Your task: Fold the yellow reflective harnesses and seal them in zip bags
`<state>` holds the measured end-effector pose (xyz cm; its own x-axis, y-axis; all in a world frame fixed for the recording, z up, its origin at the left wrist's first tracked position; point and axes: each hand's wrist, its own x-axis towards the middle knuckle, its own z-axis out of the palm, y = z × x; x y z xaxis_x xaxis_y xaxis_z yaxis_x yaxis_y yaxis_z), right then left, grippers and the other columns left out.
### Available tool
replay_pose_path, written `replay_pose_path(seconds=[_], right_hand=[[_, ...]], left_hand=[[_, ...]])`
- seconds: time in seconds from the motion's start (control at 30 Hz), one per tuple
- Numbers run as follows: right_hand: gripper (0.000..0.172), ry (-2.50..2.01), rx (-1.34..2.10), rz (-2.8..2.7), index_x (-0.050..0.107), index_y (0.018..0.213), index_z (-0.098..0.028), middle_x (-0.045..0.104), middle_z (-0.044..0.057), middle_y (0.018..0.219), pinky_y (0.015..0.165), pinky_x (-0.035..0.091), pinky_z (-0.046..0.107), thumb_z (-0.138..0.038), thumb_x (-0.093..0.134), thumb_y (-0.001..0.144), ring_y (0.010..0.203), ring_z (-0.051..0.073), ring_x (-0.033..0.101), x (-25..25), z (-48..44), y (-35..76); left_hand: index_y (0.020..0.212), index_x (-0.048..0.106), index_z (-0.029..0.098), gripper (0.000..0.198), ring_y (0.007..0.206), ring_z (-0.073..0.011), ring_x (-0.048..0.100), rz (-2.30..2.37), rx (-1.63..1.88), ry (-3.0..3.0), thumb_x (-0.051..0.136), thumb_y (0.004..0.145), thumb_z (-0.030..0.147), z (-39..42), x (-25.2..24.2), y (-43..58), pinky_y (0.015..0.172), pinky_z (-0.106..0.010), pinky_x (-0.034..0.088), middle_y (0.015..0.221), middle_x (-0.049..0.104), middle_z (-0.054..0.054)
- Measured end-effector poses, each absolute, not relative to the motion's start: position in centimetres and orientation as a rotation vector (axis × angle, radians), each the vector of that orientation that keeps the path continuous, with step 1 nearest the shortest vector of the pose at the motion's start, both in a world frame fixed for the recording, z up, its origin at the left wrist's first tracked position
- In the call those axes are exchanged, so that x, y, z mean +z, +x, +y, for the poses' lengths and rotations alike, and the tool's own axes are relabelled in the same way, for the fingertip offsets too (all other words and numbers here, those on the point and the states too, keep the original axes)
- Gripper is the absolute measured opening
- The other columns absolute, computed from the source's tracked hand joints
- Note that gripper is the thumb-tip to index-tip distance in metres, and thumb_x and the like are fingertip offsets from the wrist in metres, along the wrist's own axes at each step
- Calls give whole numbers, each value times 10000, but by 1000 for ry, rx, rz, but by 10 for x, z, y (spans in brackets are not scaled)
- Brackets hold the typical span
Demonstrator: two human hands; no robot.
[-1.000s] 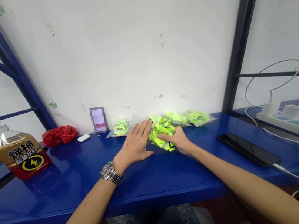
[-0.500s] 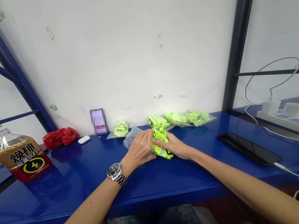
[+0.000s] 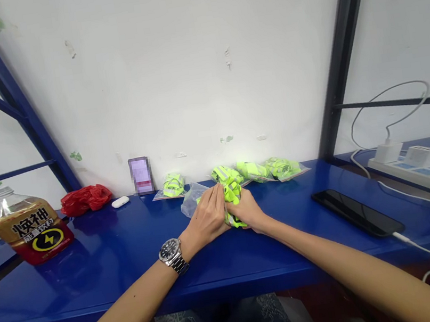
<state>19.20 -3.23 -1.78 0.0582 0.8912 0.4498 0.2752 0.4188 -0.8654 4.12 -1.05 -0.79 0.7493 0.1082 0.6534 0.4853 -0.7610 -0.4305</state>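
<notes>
A bunched neon-yellow reflective vest (image 3: 231, 193) with silver strips is between my two hands above the blue table. My right hand (image 3: 250, 211) is closed on its right side, the thumb pressing into the fabric. From the left, my left hand (image 3: 209, 213) is closed around a clear plastic bag (image 3: 190, 201), whose loose end sticks out behind the knuckles. Part of the vest lies against the left fingers, and a bit of yellow shows inside the bag. My left fingers hide the bag's mouth.
Bagged yellow vests (image 3: 283, 168) lie along the wall, with another bagged vest (image 3: 173, 185) farther left. A drink bottle (image 3: 31, 226), red plastic bag (image 3: 85, 199), white case (image 3: 120, 202) and propped phone (image 3: 141, 176) stand left. A charging phone (image 3: 358, 212) and power strip (image 3: 417, 163) are right.
My right hand has curled more tightly into the vest and pushed it toward my left hand. More of the vest is hidden, and the left hand has shifted slightly right.
</notes>
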Motion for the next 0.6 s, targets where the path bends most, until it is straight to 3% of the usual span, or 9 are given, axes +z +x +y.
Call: replay_pose_path(seconds=[0.13,0.23,0.33,0.43,0.5,0.6], right_hand=[[210,-1282,476,-1360,593,848,-204,699,54,835,645,472,297,-338,652,697,779,228,641,-18,-35,187],[249,-1226,547,-1369,604,903,-206,698,53,895,705,484,310,-349,662,707,846,231,642,-17,-35,189],[345,-1003,861,-1407,588,990,-204,676,44,955,722,500,299,-365,698,706,855,201,631,-13,-35,195],[428,-870,1291,-1361,536,1051,-224,641,-1,811,516,474,244,-370,729,699,632,142,589,-6,-38,205],[400,-849,1513,-1318,516,1024,-227,594,-28,694,403,406,218,-355,720,705,519,124,529,0,-41,212],[334,-767,1694,-1329,520,962,-206,586,-18,681,403,419,223,-315,705,707,536,130,533,4,-43,221]], left_hand=[[1375,260,-65,707,1214,-397,473,-493,-803,-2349,478,835,337,-12,-6,45,1001,-510,415,1280,485,-313],[1370,275,-44,743,1208,-389,475,-488,-780,-2386,525,808,374,-11,-2,42,989,-509,419,1277,495,-302],[1371,303,22,792,1205,-380,474,-516,-794,-2417,595,756,429,-8,4,36,994,-518,404,1277,511,-263],[1362,320,67,827,1252,-385,429,-526,-818,-2442,654,701,436,-4,8,31,1018,-526,376,1328,471,-251],[1361,310,76,848,1221,-377,467,-566,-814,-2475,677,681,426,-2,7,29,991,-513,406,1323,477,-247],[1358,289,59,876,1107,-359,559,-648,-797,-2517,702,655,380,-1,4,27,908,-475,469,1243,536,-237]])
